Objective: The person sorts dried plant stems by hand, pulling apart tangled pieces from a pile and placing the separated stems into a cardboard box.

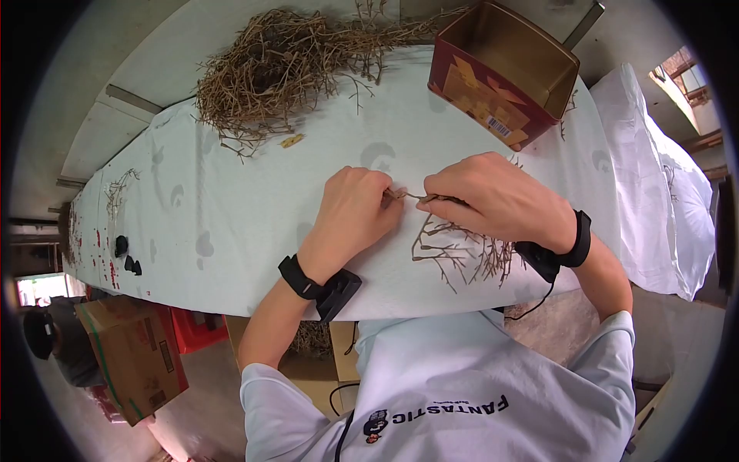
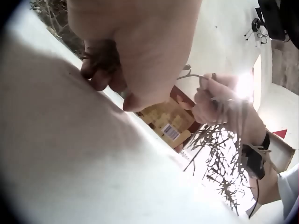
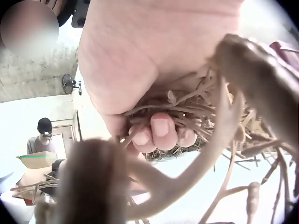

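Over the white-covered table (image 1: 254,208), my left hand (image 1: 350,204) and right hand (image 1: 500,200) face each other, close together. My right hand grips a bunch of dry, branching brown twigs (image 1: 493,258), whose forked ends spread below it toward my body. In the right wrist view its fingers curl round several stems (image 3: 187,112). A thin twig (image 1: 412,196) bridges the small gap between the hands, and my left thumb and fingers pinch its left end. Seen from the left wrist, brown stems (image 2: 105,56) also lie inside the curled left fingers.
A tangled heap of dry twigs (image 1: 265,69) lies at the back left, with a small yellow piece (image 1: 292,141) before it. An open red-and-gold tin (image 1: 493,100) stands back right. Small black objects (image 1: 127,258) lie far left. Another person (image 3: 44,140) is near a cardboard box (image 1: 138,358).
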`<state>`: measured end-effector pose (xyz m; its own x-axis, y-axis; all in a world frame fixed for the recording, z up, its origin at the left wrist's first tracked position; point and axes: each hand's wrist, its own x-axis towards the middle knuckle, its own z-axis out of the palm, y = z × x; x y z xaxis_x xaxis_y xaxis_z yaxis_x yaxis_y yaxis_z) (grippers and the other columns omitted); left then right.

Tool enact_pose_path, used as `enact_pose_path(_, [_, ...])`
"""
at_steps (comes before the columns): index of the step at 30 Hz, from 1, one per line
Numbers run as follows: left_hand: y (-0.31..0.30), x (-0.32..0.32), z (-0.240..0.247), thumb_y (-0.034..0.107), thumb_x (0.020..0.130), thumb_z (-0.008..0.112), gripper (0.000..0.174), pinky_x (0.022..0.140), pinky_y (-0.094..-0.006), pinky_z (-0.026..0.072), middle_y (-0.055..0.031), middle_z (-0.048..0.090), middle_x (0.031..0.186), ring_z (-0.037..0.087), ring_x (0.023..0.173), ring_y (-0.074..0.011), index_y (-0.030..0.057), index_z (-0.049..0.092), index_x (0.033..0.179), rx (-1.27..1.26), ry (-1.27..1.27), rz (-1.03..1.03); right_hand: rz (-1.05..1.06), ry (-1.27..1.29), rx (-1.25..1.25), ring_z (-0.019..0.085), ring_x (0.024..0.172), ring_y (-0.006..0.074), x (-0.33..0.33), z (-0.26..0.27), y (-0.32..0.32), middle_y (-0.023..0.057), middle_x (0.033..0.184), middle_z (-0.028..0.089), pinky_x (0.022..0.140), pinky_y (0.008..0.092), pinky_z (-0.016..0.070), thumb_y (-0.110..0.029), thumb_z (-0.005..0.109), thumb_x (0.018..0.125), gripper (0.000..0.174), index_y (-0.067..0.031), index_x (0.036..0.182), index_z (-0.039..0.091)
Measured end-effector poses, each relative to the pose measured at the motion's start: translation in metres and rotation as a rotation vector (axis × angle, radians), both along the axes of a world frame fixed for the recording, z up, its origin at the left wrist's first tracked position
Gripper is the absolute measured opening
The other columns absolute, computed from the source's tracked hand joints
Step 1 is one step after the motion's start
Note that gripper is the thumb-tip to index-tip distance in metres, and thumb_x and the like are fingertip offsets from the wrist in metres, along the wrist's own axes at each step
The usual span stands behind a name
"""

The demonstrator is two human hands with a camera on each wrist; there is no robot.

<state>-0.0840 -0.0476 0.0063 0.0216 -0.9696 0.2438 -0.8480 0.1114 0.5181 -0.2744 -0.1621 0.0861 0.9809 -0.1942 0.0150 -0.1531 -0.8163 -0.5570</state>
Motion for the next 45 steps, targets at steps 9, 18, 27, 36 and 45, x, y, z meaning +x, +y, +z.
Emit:
enact_pose_path(9, [-0.005, 0.014, -0.009, 0.01, 0.084, 0.07, 0.02, 0.048, -0.0403, 0.0435, -0.0103, 0.058, 0.055, 0.055, 0.047, -0.0313, 0.0036, 0.062, 0.067, -0.155, -0.12, 0.017, -0.094, 0.11, -0.138, 0.053, 0.061, 0.0386, -0.014, 0.006, 0.011, 0.0166, 0.062, 0.053, 0.057, 0.0462, 0.0391, -0.024, 0.059, 0.098, 0.03, -0.0014, 0.078, 0.054])
enact_pose_path(18, [-0.001, 0.035, 0.009, 0.002, 0.076, 0.07, 0.008, 0.04, -0.0354, 0.039, -0.003, 0.05, 0.049, 0.051, 0.041, -0.0222, 0.0056, 0.063, 0.073, -0.415, -0.466, -0.112, -0.088, 0.064, -0.121, 0.053, 0.06, 0.0388, -0.03, 0.008, 0.02, 0.0166, 0.062, 0.053, 0.056, 0.0457, 0.0383, -0.02, 0.06, 0.097, 0.027, -0.0012, 0.078, 0.054])
enact_pose_path(27, [-0.002, 0.045, 0.014, -0.002, 0.074, 0.066, 0.007, 0.041, -0.0353, 0.0385, -0.0066, 0.049, 0.05, 0.05, 0.041, -0.0235, 0.0039, 0.061, 0.073, -0.431, -0.438, -0.078, -0.057, -0.009, 0.052, 0.051, 0.058, 0.0366, -0.043, 0.013, 0.014, 0.0178, 0.061, 0.049, 0.054, 0.0442, 0.0364, -0.018, 0.061, 0.096, 0.028, 0.0003, 0.076, 0.054])
enact_pose_path(36, [0.016, 0.075, 0.037, 0.007, 0.094, 0.065, 0.046, 0.051, -0.0272, 0.0177, 0.0011, 0.032, 0.058, 0.026, 0.059, -0.0056, 0.0009, 0.033, 0.061, -0.191, 0.373, 0.39, -0.509, -0.137, 0.811, 0.053, 0.068, 0.0061, -0.065, -0.005, -0.027, -0.0019, 0.071, 0.054, 0.058, 0.0268, 0.0423, -0.023, 0.049, 0.106, 0.033, 0.0005, 0.085, 0.059])
enact_pose_path(45, [-0.016, -0.002, 0.053, 0.006, 0.081, 0.078, 0.049, 0.065, -0.0192, 0.0417, -0.005, 0.068, 0.094, 0.055, 0.074, -0.0046, 0.0089, 0.031, 0.065, -0.049, 0.955, -0.143, -0.438, -0.235, 0.992, 0.059, 0.083, 0.0071, -0.036, -0.03, -0.013, 0.0023, 0.088, 0.061, 0.073, 0.0219, 0.0505, -0.023, 0.051, 0.105, 0.027, 0.002, 0.105, 0.06])
